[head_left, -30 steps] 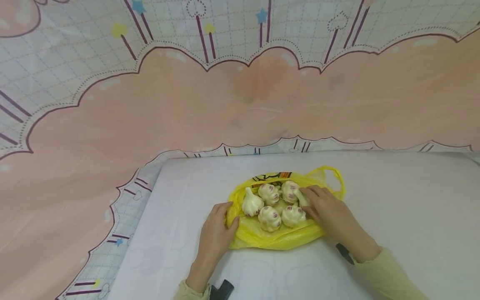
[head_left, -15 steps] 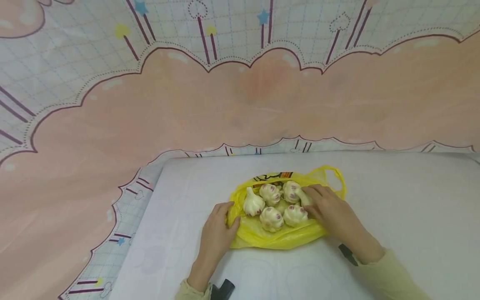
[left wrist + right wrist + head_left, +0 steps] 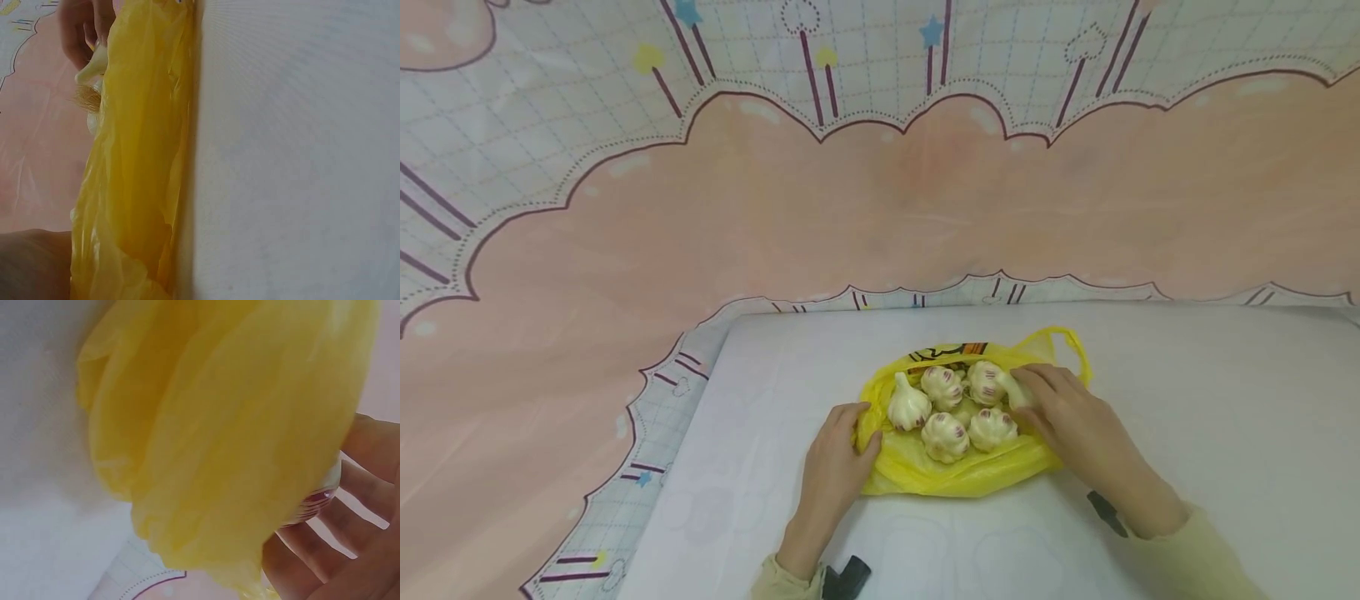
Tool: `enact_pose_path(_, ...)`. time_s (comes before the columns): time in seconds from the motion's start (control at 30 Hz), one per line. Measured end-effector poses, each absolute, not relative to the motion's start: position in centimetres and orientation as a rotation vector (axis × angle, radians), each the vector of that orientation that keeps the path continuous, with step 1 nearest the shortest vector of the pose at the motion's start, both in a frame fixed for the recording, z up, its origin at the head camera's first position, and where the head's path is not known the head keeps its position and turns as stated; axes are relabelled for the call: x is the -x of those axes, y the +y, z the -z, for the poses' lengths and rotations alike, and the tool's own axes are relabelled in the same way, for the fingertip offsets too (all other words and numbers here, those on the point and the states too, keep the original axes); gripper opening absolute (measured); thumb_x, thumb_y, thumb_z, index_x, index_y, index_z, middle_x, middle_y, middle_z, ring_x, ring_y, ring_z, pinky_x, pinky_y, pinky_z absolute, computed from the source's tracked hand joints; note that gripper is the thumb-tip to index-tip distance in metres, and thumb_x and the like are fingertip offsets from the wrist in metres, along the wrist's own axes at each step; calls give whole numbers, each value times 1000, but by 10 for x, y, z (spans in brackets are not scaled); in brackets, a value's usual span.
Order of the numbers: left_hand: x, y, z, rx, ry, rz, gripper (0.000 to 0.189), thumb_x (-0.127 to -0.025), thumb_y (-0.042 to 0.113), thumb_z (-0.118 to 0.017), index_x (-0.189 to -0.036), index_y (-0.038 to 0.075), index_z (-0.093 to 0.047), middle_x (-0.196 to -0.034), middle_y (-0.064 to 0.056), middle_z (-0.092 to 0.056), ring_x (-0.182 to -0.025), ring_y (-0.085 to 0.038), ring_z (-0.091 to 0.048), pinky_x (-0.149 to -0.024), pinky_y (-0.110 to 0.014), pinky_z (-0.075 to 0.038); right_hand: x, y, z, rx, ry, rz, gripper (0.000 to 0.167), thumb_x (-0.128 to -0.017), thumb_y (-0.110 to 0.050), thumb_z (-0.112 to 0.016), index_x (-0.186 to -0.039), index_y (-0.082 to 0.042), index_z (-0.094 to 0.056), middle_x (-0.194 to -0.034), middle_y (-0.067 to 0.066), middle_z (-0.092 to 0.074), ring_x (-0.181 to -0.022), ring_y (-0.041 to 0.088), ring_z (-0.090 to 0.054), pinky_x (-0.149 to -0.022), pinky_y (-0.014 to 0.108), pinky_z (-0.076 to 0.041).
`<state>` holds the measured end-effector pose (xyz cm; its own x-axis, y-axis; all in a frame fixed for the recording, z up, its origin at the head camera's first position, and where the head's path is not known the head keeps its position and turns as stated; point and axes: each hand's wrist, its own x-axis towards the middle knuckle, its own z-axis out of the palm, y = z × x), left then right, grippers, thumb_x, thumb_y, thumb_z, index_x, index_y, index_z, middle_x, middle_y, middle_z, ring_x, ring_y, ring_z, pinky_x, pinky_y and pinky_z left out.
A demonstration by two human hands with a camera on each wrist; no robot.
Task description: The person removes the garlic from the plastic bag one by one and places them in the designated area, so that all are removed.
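A yellow plastic bag lies on the white table with its mouth turned up. Several garlic bulbs are in it, pale with purplish streaks. My left hand holds the bag's left edge, thumb at the near side and fingers at the far side. At the right side of the mouth, my right hand pinches the pale neck of a garlic bulb. The left wrist view shows this neck at the fingertips, with brown roots below. In the right wrist view the bag hides much of the bulb.
The white tabletop stretches around the bag. A looped bag handle sticks out at the far right of the bag. Behind the table hangs a pink and white printed cloth. Dark wrist devices sit by both wrists.
My right hand has shifted slightly to the right with the garlic neck, and the bag's right side moves a little with it. My left hand keeps its place on the bag.
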<state>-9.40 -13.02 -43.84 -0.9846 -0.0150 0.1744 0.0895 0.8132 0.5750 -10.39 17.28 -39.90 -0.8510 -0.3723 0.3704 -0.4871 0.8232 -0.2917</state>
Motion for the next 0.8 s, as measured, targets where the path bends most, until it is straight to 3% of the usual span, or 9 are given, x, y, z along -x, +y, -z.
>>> enact_pose_path(0.8, 93, -129, 436, 84, -2826, 886, 39, -89, 22, -73, -124, 6, -65, -124, -11, -63, -115, -30, -62, -95, -47, -52, 93, 191, 374, -582, -2631, -524, 52, -85, -15, -76, -131, -3, -56, -128, 18, -59, -116, 38, -56, -79, 60, -55)
